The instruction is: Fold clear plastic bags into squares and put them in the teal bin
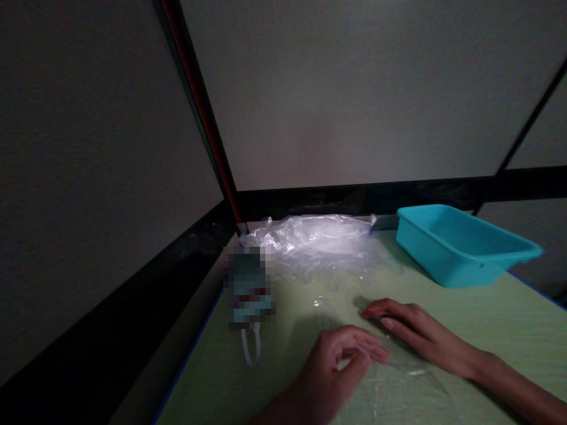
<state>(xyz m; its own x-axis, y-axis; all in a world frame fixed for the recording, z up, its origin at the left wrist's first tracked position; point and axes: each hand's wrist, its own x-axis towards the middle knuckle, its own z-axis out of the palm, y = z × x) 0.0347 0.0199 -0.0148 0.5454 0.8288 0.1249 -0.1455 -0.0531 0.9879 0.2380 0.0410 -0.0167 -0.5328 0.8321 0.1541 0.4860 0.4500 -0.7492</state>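
My left hand (339, 369) is curled at the lower middle, thumb and fingertips brought together in a pinch on a thin clear plastic bag (376, 392). The bag lies on the green table surface and stretches under and around both hands; its edges are hard to make out. To the right and a little farther back, my right hand (414, 324) is laid low over the bag, fingers stretched out and thumb slightly apart. Behind the hands lies a crumpled heap of clear plastic (314, 239).
A turquoise plastic basin (465, 242) stands at the back right of the green table (509, 330). At the left edge lies a pixelated greenish item (250, 289) with a white loop (251, 348). Pale wall panels with dark frames rise behind and to the left.
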